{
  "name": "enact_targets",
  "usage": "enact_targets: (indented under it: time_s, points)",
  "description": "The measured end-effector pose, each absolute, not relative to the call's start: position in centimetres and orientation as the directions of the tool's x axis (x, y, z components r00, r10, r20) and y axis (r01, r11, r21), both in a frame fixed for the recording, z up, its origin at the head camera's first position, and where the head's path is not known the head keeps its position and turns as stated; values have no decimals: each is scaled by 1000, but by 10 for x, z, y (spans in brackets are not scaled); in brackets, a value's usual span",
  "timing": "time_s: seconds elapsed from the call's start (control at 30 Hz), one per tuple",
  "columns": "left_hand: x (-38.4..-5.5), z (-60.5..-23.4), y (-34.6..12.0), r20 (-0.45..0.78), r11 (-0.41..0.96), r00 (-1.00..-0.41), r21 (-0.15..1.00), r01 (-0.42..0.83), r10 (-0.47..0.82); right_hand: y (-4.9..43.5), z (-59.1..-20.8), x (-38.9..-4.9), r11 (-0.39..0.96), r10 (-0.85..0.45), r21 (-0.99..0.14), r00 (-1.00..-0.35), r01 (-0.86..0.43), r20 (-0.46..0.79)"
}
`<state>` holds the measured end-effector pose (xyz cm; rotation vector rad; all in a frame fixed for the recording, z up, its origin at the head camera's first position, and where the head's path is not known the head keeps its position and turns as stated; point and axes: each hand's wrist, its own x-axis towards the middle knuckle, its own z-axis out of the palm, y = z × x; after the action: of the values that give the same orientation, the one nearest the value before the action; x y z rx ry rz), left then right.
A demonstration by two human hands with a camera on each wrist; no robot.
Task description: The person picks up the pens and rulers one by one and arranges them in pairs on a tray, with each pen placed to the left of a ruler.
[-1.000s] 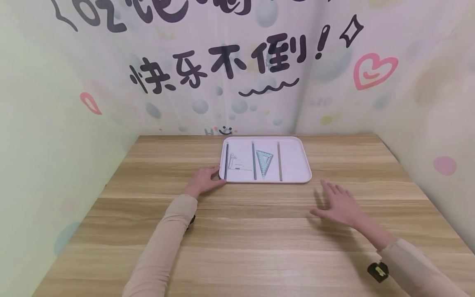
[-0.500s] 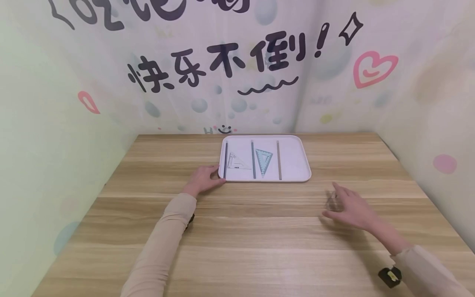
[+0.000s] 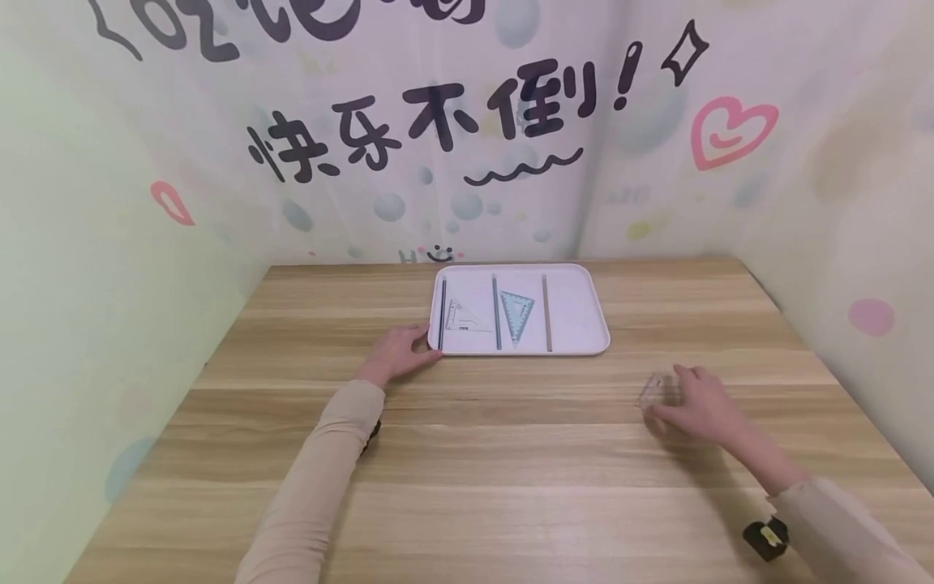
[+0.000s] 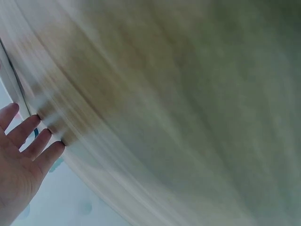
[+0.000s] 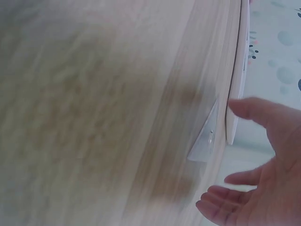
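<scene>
My left hand [image 3: 394, 355] rests at the front left corner of a white tray [image 3: 576, 320], thumb by its front edge. In the left wrist view the fingers [image 4: 43, 141] are extended and spread. A clear triangular set square [image 3: 650, 390] lies on the wooden table, right of the tray. Close beside it is my right hand [image 3: 702, 407], thumb and fingers apart; the right wrist view shows the set square [image 5: 205, 139] flat on the wood beyond the hand. Inside the tray are a clear set square [image 3: 461, 319] and a blue one [image 3: 516, 315].
Three thin sticks cross the tray: a dark one [image 3: 442, 312], a blue-grey one [image 3: 497, 312] and a brown one [image 3: 547, 312]. A printed cloth [image 3: 409, 203] hangs behind the table's back edge. Walls flank both sides.
My right hand has drawn back to the right, and the clear set square beside it shows more plainly on the table. The left hand stays at the tray.
</scene>
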<state>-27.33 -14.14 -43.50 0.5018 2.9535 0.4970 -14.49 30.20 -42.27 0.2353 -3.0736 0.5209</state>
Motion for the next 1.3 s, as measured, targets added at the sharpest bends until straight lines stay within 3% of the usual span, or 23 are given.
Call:
enact_targets:
  time_s: [0.23, 0.9, 1.3]
  points:
    - [-272, -433, -140, -48, 898, -940, 316, 307, 338, 298, -420, -150, 935, -60, -350, -998, -53, -10]
    - [-274, -428, -136, -81, 906, -945, 320, 276, 316, 290, -423, -158, 930, -6, -368, -1000, -12, 19]
    - [-273, -430, -138, -47, 893, -943, 339, 296, 330, 288, -418, -163, 879, 15, -475, -998, 40, -56]
